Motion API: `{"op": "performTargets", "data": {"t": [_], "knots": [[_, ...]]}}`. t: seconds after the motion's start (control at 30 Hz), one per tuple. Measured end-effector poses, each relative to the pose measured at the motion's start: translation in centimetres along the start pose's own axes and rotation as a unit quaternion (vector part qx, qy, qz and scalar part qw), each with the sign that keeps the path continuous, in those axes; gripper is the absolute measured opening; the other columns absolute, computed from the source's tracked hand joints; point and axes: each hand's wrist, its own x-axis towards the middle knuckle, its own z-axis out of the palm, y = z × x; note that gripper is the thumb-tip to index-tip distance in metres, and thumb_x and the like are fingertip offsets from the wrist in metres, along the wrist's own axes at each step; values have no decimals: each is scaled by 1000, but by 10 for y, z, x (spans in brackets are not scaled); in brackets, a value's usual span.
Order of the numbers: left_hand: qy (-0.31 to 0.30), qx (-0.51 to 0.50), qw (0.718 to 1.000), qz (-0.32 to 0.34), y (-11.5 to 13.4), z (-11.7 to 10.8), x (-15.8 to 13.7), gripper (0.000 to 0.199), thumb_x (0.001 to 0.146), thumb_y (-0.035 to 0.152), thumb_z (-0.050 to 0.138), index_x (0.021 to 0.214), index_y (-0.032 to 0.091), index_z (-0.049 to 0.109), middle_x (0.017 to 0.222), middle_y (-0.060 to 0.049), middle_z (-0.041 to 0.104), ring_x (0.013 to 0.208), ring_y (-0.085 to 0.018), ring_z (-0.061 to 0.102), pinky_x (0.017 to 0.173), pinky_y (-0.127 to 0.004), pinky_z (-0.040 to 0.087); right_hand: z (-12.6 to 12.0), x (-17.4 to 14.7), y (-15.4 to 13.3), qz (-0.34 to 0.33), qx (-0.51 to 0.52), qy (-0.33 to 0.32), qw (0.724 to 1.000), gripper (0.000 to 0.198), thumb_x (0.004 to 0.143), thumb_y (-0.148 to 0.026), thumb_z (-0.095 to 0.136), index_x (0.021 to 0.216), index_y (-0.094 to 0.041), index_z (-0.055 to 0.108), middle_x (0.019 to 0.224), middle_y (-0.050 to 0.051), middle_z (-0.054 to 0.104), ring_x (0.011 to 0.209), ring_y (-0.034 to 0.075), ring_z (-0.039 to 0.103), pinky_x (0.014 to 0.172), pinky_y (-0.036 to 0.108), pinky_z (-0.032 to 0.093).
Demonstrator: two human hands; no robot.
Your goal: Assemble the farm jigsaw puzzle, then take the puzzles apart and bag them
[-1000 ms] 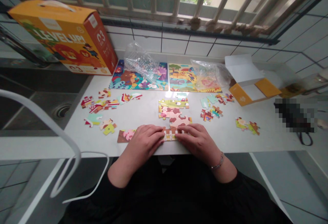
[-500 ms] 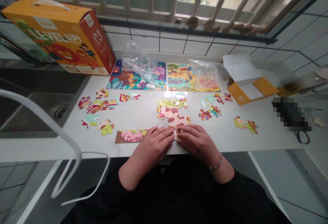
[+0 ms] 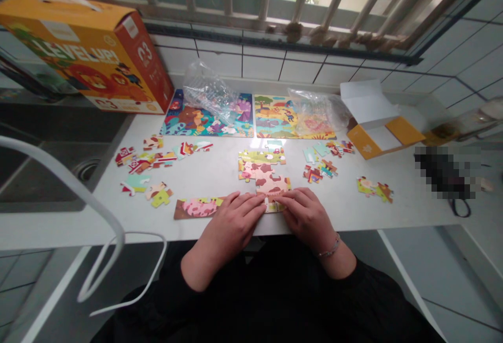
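Observation:
A partly joined cow puzzle [image 3: 271,183] lies flat on the white counter [image 3: 220,167] before me. At its near edge is a puzzle piece [image 3: 272,206], pale with some green, partly covered by fingers. My left hand [image 3: 239,218] has its fingertips against the piece's left side. From the right, my right hand [image 3: 308,213] curls over, its fingertips on the piece's upper right part. Whether the piece is fully locked in, I cannot tell. A joined pig strip [image 3: 196,208] lies beside my left hand, its right end hidden.
Loose puzzle pieces lie left [image 3: 145,162] and right [image 3: 322,165]. Behind are two finished picture puzzles, a blue one [image 3: 176,120] and a yellow one [image 3: 269,123], under plastic bags. An orange box [image 3: 94,70] stands back left, an opened carton [image 3: 377,136] back right. A white cable [image 3: 78,167] arches front left.
My right fingers have shifted slightly right and flattened, uncovering more of the puzzle piece. My left hand has hardly moved. The whole view has shifted a little.

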Motion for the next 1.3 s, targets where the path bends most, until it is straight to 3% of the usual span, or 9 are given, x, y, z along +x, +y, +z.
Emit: {"op": "performTargets", "data": {"t": [1.3], "knots": [[14,8,1000,-10,3,0,4,42,108,20,55,150,21,63,158,-11,65,142,-30,63,122,-58,48,0,6,-3,16,-51,-41,998,35,102,-16,62,135,-22,73,123,11,73,114,31,64,100,50,55]]}}
